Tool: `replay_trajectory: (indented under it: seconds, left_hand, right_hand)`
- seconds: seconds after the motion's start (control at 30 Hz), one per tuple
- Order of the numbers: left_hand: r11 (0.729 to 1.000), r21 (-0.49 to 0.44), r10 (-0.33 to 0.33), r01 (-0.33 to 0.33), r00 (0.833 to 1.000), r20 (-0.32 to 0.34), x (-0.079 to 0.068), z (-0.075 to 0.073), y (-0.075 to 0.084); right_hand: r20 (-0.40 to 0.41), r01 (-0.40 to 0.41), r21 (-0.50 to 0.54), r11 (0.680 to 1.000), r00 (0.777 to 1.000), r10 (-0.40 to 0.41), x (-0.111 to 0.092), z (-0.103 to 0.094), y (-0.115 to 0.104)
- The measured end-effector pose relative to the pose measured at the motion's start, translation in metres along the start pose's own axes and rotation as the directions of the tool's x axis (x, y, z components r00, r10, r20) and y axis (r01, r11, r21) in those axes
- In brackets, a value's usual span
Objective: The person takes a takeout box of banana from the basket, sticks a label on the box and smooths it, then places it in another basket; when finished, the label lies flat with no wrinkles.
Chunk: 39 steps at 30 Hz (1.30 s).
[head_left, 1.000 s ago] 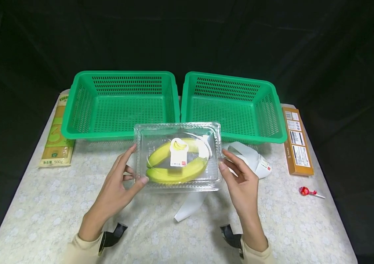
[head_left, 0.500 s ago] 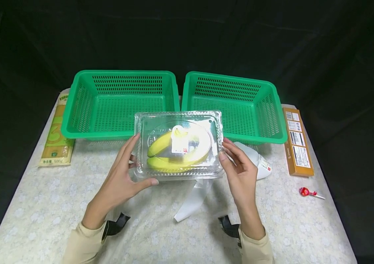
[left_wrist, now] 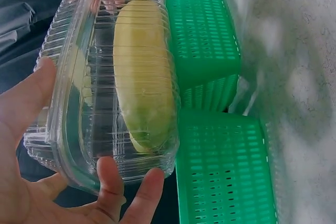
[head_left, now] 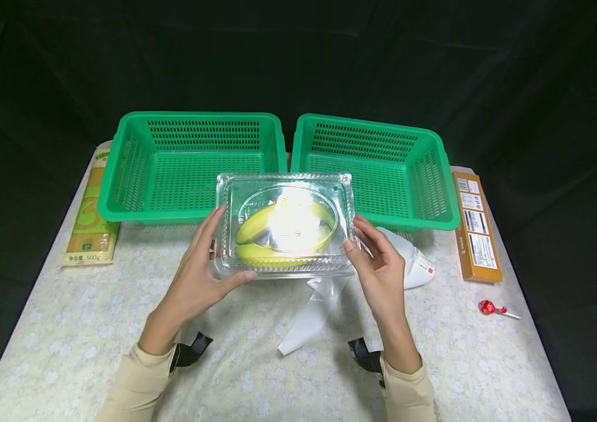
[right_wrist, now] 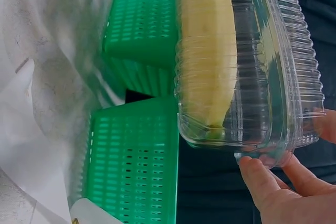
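Both hands hold a clear plastic clamshell box point(head_left: 287, 274) by its two ends, raised above the table in front of the baskets. Two yellow bananas point(head_left: 253, 253) lie inside it, and strong glare washes out the label on the lid. My left hand point(head_left: 191, 281) grips the left end, its thumb along the near edge; in the left wrist view its fingers point(left_wrist: 110, 182) touch the box's end. At the opposite end my right hand point(head_left: 385, 272) grips the near corner between thumb and fingers. The right wrist view shows its fingers point(right_wrist: 257, 179) touching the box's corner.
Behind the box stand a left green basket point(head_left: 193, 215) and a right green basket point(head_left: 403, 220). A noodle packet point(head_left: 87, 234) lies far left. On the right are an orange carton point(head_left: 477, 234) and a lollipop point(head_left: 487, 306). A white strip-like item point(head_left: 309, 325) lies beneath the box.
The hands have raised the box and shifted it away from the body, towards the baskets. Glare on its lid has grown over the label. The left thumb has slid along the near edge.
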<state>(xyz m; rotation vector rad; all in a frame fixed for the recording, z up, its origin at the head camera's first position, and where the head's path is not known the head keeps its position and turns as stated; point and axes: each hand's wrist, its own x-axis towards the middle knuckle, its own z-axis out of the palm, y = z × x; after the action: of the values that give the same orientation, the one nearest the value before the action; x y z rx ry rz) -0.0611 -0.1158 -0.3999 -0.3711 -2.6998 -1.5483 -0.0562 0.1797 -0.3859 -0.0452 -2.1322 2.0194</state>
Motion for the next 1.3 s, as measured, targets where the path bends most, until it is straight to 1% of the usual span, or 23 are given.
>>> replay_trajectory:
  seconds: [0.13,0.5,0.6,0.73,0.87,1.07,1.3]
  left_hand:
    - [1.0,0.0,-0.014,0.014,1.0,-0.001,0.002,0.002,0.001]
    - [0.999,-0.013,-0.041,0.041,0.999,-0.032,0.007,0.005,0.004]
    - [1.0,-0.002,-0.03,0.029,0.999,-0.044,0.009,0.005,0.006]
    - [1.0,0.018,0.01,-0.009,0.999,-0.051,0.015,0.006,0.007]
    - [0.998,0.04,0.043,-0.042,0.998,-0.042,0.023,0.008,0.008]
    - [0.999,0.038,0.033,-0.032,0.999,-0.022,0.03,0.013,0.008]
    - [0.999,0.033,0.019,-0.018,1.0,-0.015,0.031,0.015,0.008]
  right_hand:
    - [-0.008,-0.003,-0.006,1.0,1.0,0.003,0.001,-0.001,0.001]
    - [-0.004,-0.019,-0.018,1.0,1.0,0.019,0.004,-0.003,0.003]
    - [0.0,-0.017,-0.023,1.0,1.0,0.017,0.007,-0.002,0.001]
    - [-0.009,-0.002,-0.02,1.0,1.0,0.001,0.011,-0.001,-0.003]
    - [-0.039,0.001,-0.004,1.0,0.999,-0.001,0.014,-0.002,-0.003]
    - [-0.061,-0.004,-0.002,1.0,0.998,0.004,0.016,-0.005,0.0]
    - [-0.067,-0.006,-0.005,1.0,0.998,0.006,0.018,-0.007,0.004]
